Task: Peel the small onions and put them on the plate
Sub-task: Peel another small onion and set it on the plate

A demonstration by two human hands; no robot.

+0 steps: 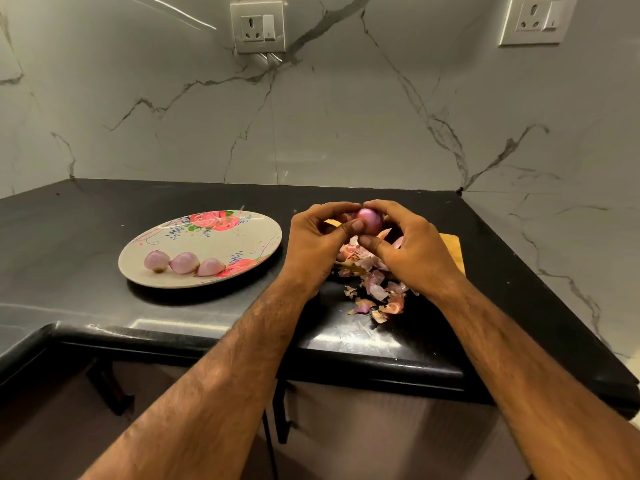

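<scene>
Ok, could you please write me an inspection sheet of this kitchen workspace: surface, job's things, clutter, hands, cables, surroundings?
Surface: black glossy counter.
Job's things: flowered plate holds three peeled onions; a fourth onion is held above the peels.
Clutter: loose peels heaped on the counter; wooden board, mostly hidden behind the hands.
Hands: left hand and right hand both grip the fourth onion with curled fingers.
Cables: nothing seen on the counter.
Surroundings: marble wall with two sockets.
</scene>
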